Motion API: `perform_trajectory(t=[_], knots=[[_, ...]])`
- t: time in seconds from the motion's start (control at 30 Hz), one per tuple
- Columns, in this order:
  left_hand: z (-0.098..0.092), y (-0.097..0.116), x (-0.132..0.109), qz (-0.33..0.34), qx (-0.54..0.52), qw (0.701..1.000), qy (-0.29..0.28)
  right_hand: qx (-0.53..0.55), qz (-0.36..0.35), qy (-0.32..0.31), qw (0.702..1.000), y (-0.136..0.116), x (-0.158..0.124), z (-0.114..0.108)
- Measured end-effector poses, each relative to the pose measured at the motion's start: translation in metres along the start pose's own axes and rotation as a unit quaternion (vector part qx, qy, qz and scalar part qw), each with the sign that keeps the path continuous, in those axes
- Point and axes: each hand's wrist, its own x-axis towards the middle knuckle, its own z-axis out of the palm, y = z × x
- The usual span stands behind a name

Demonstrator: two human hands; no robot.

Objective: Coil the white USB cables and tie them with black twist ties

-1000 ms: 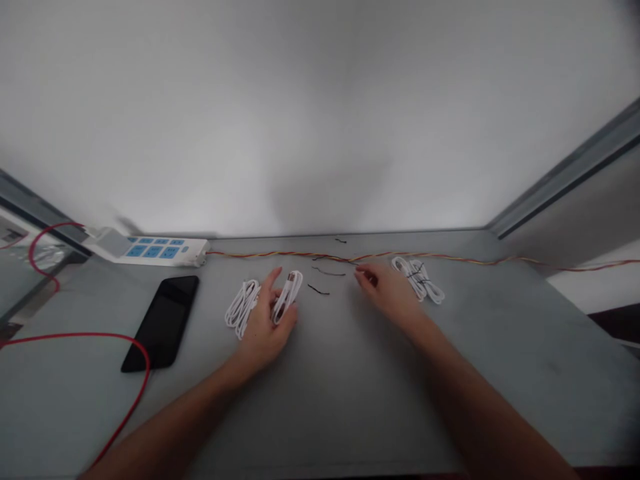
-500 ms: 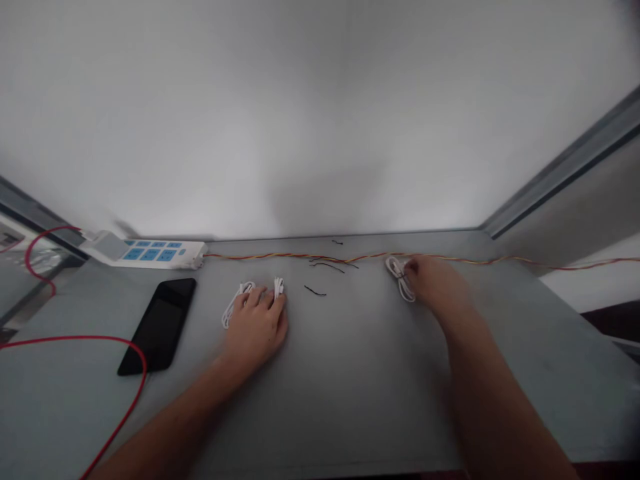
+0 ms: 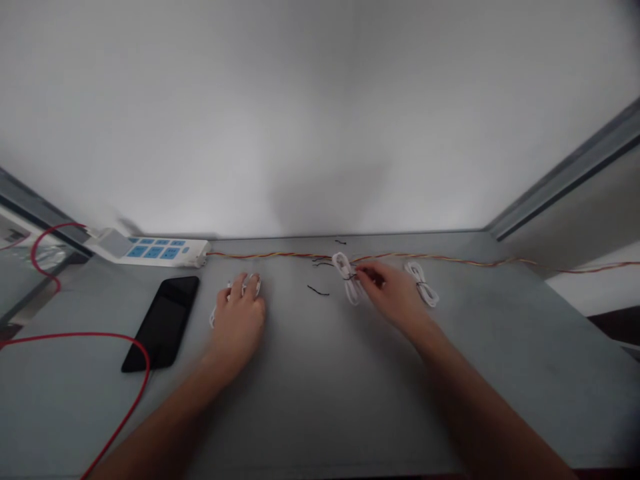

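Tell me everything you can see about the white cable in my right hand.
The white cable is wound into a slim, looped bundle, with a dark tie around its middle. Its covering looks like plastic. Your right hand pinches it near the tie. It slants, far end leftward, overlapping the twisted wire in view. Whether it touches the table is unclear.

Coiled white cable point(image 3: 346, 272), cinched mid-length, slanting, another tied coil point(image 3: 423, 287) lying right, white loops point(image 3: 259, 287) mostly hidden left

The cables point(image 3: 343, 269) are white, the ties point(image 3: 319, 291) and phone point(image 3: 161, 323) black, the power strip point(image 3: 173, 244) white and blue, the desk point(image 3: 320, 380) grey.
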Motion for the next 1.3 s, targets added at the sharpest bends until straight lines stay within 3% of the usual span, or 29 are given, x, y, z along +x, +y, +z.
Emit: perform_trajectory(t=[0.1, 0.17, 0.23, 0.33, 0.4, 0.5, 0.67, 0.77, 0.83, 0.87, 1.03, 1.1, 1.17, 1.2, 1.23, 1.3], knots=[[0.0, 0.009, -0.001, -0.001, -0.122, 0.991, 0.053, 0.119, 0.003, -0.054, 0.991, -0.006, -0.006, 0.015], [0.001, 0.019, -0.003, -0.006, -0.283, 0.957, 0.067, 0.196, 0.013, -0.093, 0.976, -0.011, -0.01, 0.022], [0.003, 0.03, -0.004, -0.038, -0.48, 0.876, -0.001, 0.257, 0.012, -0.143, 0.956, -0.017, -0.015, 0.026], [0.007, 0.04, -0.003, -0.098, -0.695, 0.703, -0.112, 0.308, -0.005, -0.208, 0.928, -0.025, -0.021, 0.028], [0.011, 0.041, -0.001, -0.145, -0.741, 0.641, -0.137, 0.308, -0.018, -0.23, 0.923, -0.028, -0.024, 0.028], [0.015, 0.038, 0.002, -0.191, -0.782, 0.577, -0.137, 0.289, -0.037, -0.234, 0.928, -0.029, -0.026, 0.028], [0.011, 0.035, 0.002, -0.198, -0.828, 0.498, -0.165, 0.218, -0.046, -0.172, 0.96, -0.026, -0.022, 0.031], [0.011, 0.037, 0.002, -0.211, -0.852, 0.454, -0.153, 0.16, -0.081, -0.157, 0.971, -0.027, -0.022, 0.032], [0.013, 0.039, 0.002, -0.22, -0.855, 0.453, -0.127, 0.121, -0.131, -0.171, 0.969, -0.029, -0.025, 0.031], [0.014, 0.039, 0.002, -0.218, -0.848, 0.469, -0.115, 0.103, -0.154, -0.175, 0.967, -0.03, -0.027, 0.031], [0.012, 0.041, 0.002, -0.168, -0.735, 0.654, -0.056, 0.05, -0.202, -0.145, 0.967, -0.033, -0.031, 0.029], [0.01, 0.041, 0.002, -0.146, -0.707, 0.69, -0.053, 0.058, -0.196, -0.125, 0.971, -0.032, -0.03, 0.029], [0.009, 0.041, 0.002, -0.135, -0.711, 0.686, -0.073, 0.076, -0.163, -0.11, 0.977, -0.03, -0.027, 0.029], [0.009, 0.04, 0.002, -0.14, -0.725, 0.669, -0.092, 0.086, -0.137, -0.106, 0.981, -0.029, -0.026, 0.029], [0.009, 0.039, 0.002, -0.154, -0.745, 0.639, -0.113, 0.095, -0.111, -0.106, 0.984, -0.029, -0.025, 0.028], [0.009, 0.037, 0.003, -0.189, -0.8, 0.547, -0.159, 0.114, -0.077, -0.117, 0.984, -0.028, -0.023, 0.027]])
